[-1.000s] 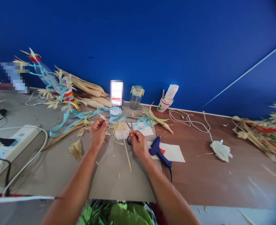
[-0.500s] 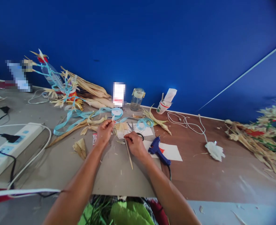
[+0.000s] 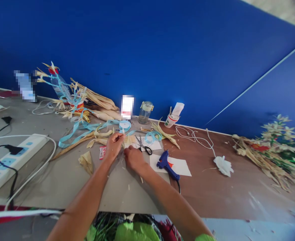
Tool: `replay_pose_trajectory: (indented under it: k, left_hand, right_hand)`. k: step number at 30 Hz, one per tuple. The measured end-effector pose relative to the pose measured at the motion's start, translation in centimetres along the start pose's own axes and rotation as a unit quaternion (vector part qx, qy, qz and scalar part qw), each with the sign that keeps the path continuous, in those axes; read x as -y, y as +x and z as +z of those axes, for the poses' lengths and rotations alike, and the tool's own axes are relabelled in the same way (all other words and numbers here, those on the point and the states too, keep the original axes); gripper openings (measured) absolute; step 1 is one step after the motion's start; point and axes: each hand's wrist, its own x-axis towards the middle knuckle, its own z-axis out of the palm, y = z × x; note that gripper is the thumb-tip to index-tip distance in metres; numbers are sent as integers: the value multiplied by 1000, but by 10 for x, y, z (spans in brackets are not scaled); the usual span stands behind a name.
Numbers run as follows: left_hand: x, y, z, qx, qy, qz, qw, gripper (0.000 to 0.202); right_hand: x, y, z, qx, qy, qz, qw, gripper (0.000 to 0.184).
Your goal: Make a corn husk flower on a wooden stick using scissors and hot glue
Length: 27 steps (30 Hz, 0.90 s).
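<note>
My left hand (image 3: 115,144) is closed in a pinch on a small pale piece of corn husk (image 3: 123,131), its tip standing above the fingertips. Close beside it, my right hand (image 3: 134,159) has its fingers curled together low over the table; what they hold, if anything, is hidden. The end of a thin wooden stick (image 3: 141,179) shows below the right wrist. Black-handled scissors (image 3: 147,149) lie open just beyond the right hand. Blue ribbon on a spool (image 3: 124,125) and a loose ribbon coil (image 3: 154,136) are behind the hands.
A blue glue gun (image 3: 168,165) rests on white card (image 3: 185,168). Dried corn husks (image 3: 97,97), a glass jar (image 3: 145,112) and a paper cup (image 3: 172,119) line the wall. A power strip (image 3: 19,157) with cables lies left; husk flowers (image 3: 278,140) lie right.
My right hand has moved left, close to the left hand, and now covers most of the stick. The scissors show more fully. My left hand keeps its pinch; the view has shifted slightly.
</note>
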Motion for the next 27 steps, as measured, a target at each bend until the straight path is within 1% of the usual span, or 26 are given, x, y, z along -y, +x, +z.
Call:
replay_pose_trajectory:
  k: [2, 4, 6, 7, 8, 9, 10, 11, 12, 13, 14, 15, 16, 17, 18, 20, 23, 27]
  left_hand:
    - [-1, 0, 0, 0, -5, -7, 1000, 16]
    - [-2, -1, 1, -1, -10, -16, 1000, 17]
    - [-5, -3, 2, 2, -20, -24, 1000, 19]
    - [-7, -4, 2, 4, -29, -26, 999, 20]
    - [-9, -5, 3, 10, -38, -31, 999, 22]
    - [-11, -6, 4, 19, -51, -34, 998, 23]
    - [-12, -7, 5, 33, -72, -42, 996, 24]
    - [-13, -8, 6, 47, -93, -55, 993, 26]
    - [-14, -10, 7, 71, -109, -66, 989, 27]
    - [-15, -11, 8, 94, -128, -75, 984, 28]
    - [-15, -13, 10, 115, -144, -85, 979, 28]
    - [-14, -15, 11, 138, -153, -98, 974, 27]
    - [-14, -17, 13, 158, -161, -109, 968, 26]
    - [-13, -19, 14, 177, -166, -121, 962, 24]
    - [-13, -21, 16, 193, -172, -131, 957, 24]
    - [-12, -24, 19, 219, -172, -147, 949, 23]
    - [-9, -27, 23, 237, -138, -155, 949, 23]
    - [-4, -28, 26, 235, -79, -160, 956, 26]
  right_hand:
    - [0, 1, 4, -12, 2, -6, 1000, 19]
    - [-4, 0, 6, -32, 36, 0, 999, 18]
    - [-11, 0, 3, -76, 119, 21, 990, 15]
    - [-16, 0, 1, -106, 184, 34, 977, 13]
    - [-22, 0, -3, -133, 264, 45, 954, 10]
    - [-28, 0, -7, -154, 360, 55, 919, 7]
    - [-34, 0, -12, -151, 469, 58, 868, 8]
    - [-39, -1, -16, -143, 578, 58, 801, 11]
    - [-44, -2, -21, -129, 668, 50, 731, 15]
    - [-48, -4, -24, -115, 737, 41, 664, 18]
    - [-50, -5, -27, -106, 788, 32, 605, 21]
    - [-52, -7, -28, -101, 822, 25, 560, 22]
    - [-53, -9, -28, -99, 844, 21, 526, 23]
    - [-53, -10, -27, -101, 859, 19, 502, 24]
    - [-54, -11, -24, -104, 868, 18, 486, 24]
    - [-53, -10, -18, -108, 874, 26, 473, 24]
    - [-51, -4, -7, -121, 872, 61, 471, 23]
    - [-49, 3, -2, -168, 863, 86, 468, 24]
